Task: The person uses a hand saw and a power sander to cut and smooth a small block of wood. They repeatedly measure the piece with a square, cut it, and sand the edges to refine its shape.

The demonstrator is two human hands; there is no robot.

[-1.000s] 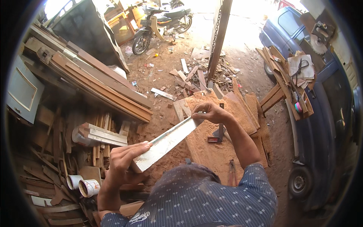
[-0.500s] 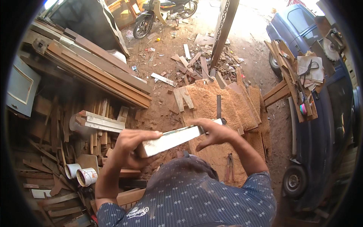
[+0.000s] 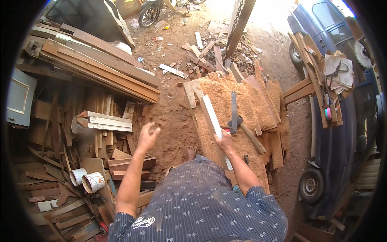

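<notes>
Now the right hand (image 3: 224,142) alone carries the white-faced wood piece (image 3: 213,115): its grip is clenched round the piece along the nearer half. Compared with half a second ago, the left hand (image 3: 148,136) is off it, and the piece points away from the body rather than across it. That leaves the left grip released, fingers parted, over bare ground, and puts the hold on one side only. The piece lies over the left part of a low table (image 3: 206,139) strewn with shavings; whether it rests there or is held just above, I cannot tell.

Nearest around the work, pincers (image 3: 246,159) show partly beside the right forearm, while two white buckets (image 3: 93,182) stand among offcuts on the left. Just right of the piece, a hammer or hatchet (image 3: 253,139) overlaps the lower end of a square (image 3: 234,105), whose stock is partly hidden by the right hand; both tools crowd that side of the table.

Farther out, long planks (image 3: 100,72) are stacked at the left, and a scrap heap (image 3: 205,52) spreads beyond the table's far edge, close to an upright post (image 3: 240,28). On the right, boards and scissors (image 3: 339,69) sit beside a blue vehicle (image 3: 327,137). Farthest off, a motorcycle wheel (image 3: 150,15) shows at the top.
</notes>
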